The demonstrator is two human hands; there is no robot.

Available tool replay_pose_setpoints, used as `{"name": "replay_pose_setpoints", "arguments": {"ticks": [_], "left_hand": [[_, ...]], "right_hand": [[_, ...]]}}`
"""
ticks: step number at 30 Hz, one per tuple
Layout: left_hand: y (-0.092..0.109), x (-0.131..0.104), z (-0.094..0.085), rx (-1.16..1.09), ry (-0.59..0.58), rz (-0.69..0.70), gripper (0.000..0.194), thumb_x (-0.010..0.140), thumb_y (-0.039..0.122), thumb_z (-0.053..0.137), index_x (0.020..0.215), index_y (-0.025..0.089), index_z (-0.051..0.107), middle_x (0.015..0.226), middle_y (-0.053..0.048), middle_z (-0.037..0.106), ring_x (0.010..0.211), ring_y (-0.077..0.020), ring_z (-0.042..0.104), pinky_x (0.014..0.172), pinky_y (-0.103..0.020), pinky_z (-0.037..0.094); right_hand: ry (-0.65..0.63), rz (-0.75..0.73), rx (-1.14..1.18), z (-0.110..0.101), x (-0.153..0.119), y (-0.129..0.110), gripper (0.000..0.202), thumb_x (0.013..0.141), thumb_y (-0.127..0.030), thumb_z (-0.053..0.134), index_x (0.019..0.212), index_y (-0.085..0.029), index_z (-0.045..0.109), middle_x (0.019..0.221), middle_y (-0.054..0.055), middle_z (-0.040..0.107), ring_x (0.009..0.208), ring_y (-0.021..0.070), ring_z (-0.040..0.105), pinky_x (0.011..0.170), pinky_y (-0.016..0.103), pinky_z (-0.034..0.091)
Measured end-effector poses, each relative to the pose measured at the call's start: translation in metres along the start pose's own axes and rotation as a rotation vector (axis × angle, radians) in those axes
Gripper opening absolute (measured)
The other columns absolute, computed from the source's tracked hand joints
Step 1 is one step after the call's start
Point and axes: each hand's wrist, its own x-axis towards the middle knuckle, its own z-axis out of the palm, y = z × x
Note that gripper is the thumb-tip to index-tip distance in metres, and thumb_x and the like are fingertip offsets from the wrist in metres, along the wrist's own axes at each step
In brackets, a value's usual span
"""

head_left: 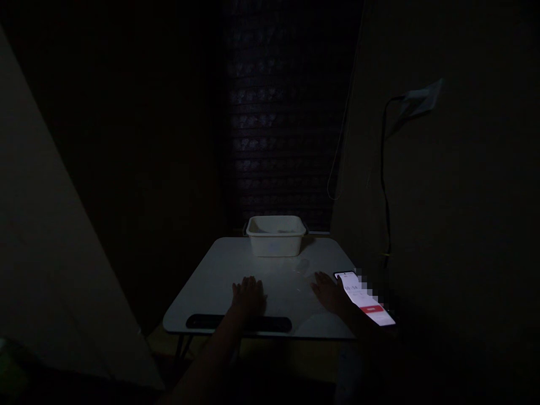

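Note:
My left hand [250, 295] rests on the white folding table [202, 281], fingers slightly apart and nothing seen in it. Stretched out toward the table's middle, my right hand [328, 291] lies with its fingers apart, also without anything in it. Just right of that hand is a phone [365, 298] with a lit screen and a red button, partly covered by my thumb and by blurred blocks. Between the hands and the back edge, a faint shiny patch [301, 267] shows on the tabletop; I cannot tell what it is.
A white plastic tub [276, 243] stands at the table's back edge; its contents are too dark to make out. A dark slot strip [198, 322] runs along the front edge. A black cable [383, 169] hangs from a socket on the right wall. Dark blinds [270, 112] hang behind.

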Motion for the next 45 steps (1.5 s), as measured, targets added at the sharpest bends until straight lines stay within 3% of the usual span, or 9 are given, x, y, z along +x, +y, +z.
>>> {"name": "replay_pose_setpoints", "arguments": {"ticks": [3, 8, 11, 14, 19, 24, 36, 45], "left_hand": [[-0.007, 0.002, -0.001, -0.003, -0.005, -0.027, 0.045, 0.070, 0.040, 0.022, 0.109, 0.017, 0.029, 0.117, -0.013, 0.029, 0.104, -0.0282, 0.023, 0.077, -0.051, 0.018], [-0.022, 0.007, -0.001, 0.000, -0.010, -0.197, 0.042, 0.070, 0.035, 0.025, 0.107, 0.017, 0.032, 0.117, -0.013, 0.029, 0.104, -0.0293, 0.024, 0.076, -0.053, 0.017], [-0.025, 0.009, 0.000, 0.023, 0.026, -0.228, 0.040, 0.071, 0.027, 0.024, 0.109, 0.015, 0.031, 0.118, -0.014, 0.027, 0.105, -0.0304, 0.021, 0.077, -0.054, 0.014], [-0.011, 0.009, 0.000, 0.025, 0.049, -0.114, 0.040, 0.072, 0.024, 0.022, 0.111, 0.013, 0.029, 0.118, -0.014, 0.027, 0.106, -0.0293, 0.021, 0.078, -0.051, 0.016], [0.030, 0.005, 0.007, -0.097, 0.100, 0.173, 0.049, 0.075, 0.037, 0.011, 0.113, 0.009, 0.024, 0.119, -0.013, 0.026, 0.108, -0.0225, 0.019, 0.084, -0.038, 0.020], [0.045, 0.000, 0.018, -0.104, 0.158, 0.181, 0.054, 0.075, 0.040, 0.008, 0.113, 0.006, 0.024, 0.120, -0.014, 0.025, 0.109, -0.0214, 0.016, 0.086, -0.037, 0.018], [0.043, -0.002, 0.014, -0.116, 0.120, 0.182, 0.056, 0.075, 0.041, 0.007, 0.113, 0.004, 0.025, 0.120, -0.015, 0.024, 0.110, -0.0222, 0.014, 0.087, -0.039, 0.016], [0.039, -0.004, 0.008, -0.138, 0.045, 0.233, 0.055, 0.075, 0.041, 0.010, 0.113, 0.003, 0.023, 0.120, -0.017, 0.022, 0.110, -0.0229, 0.014, 0.086, -0.039, 0.017]], "right_hand": [[-0.020, 0.013, 0.021, -0.005, 0.002, -0.001, 0.038, 0.074, -0.030, 0.025, 0.107, -0.016, 0.037, 0.104, 0.010, 0.046, 0.095, 0.0195, 0.039, 0.080, 0.043, 0.019], [-0.071, 0.078, -0.016, -0.011, 0.006, -0.001, 0.036, 0.071, -0.018, 0.028, 0.105, -0.014, 0.039, 0.073, 0.008, 0.060, 0.073, 0.0181, 0.052, 0.075, 0.037, 0.025], [-0.053, 0.030, -0.025, -0.011, 0.004, 0.000, 0.036, 0.069, -0.014, 0.028, 0.102, -0.015, 0.043, 0.082, 0.008, 0.058, 0.078, 0.0169, 0.050, 0.076, 0.034, 0.025], [0.017, -0.117, -0.004, -0.010, 0.000, -0.004, 0.037, 0.072, -0.015, 0.023, 0.104, -0.015, 0.041, 0.102, 0.008, 0.048, 0.093, 0.0157, 0.041, 0.082, 0.032, 0.021], [0.023, -0.307, 0.062, -0.007, -0.008, -0.029, 0.042, 0.077, -0.033, 0.015, 0.113, -0.015, 0.029, 0.117, 0.006, 0.032, 0.107, 0.0157, 0.023, 0.086, 0.038, 0.016], [-0.013, -0.383, 0.091, -0.005, -0.015, -0.043, 0.045, 0.078, -0.037, 0.009, 0.114, -0.016, 0.025, 0.118, 0.006, 0.029, 0.108, 0.0149, 0.020, 0.087, 0.042, 0.010], [0.080, -0.226, -0.018, 0.011, -0.013, 0.006, 0.045, 0.077, -0.037, 0.013, 0.109, -0.015, 0.035, 0.114, 0.009, 0.035, 0.106, 0.0180, 0.026, 0.086, 0.044, 0.009], [0.096, -0.151, -0.075, 0.003, -0.011, 0.014, 0.040, 0.078, -0.032, 0.016, 0.102, -0.016, 0.043, 0.110, 0.009, 0.040, 0.104, 0.0197, 0.028, 0.086, 0.046, 0.009]]}}
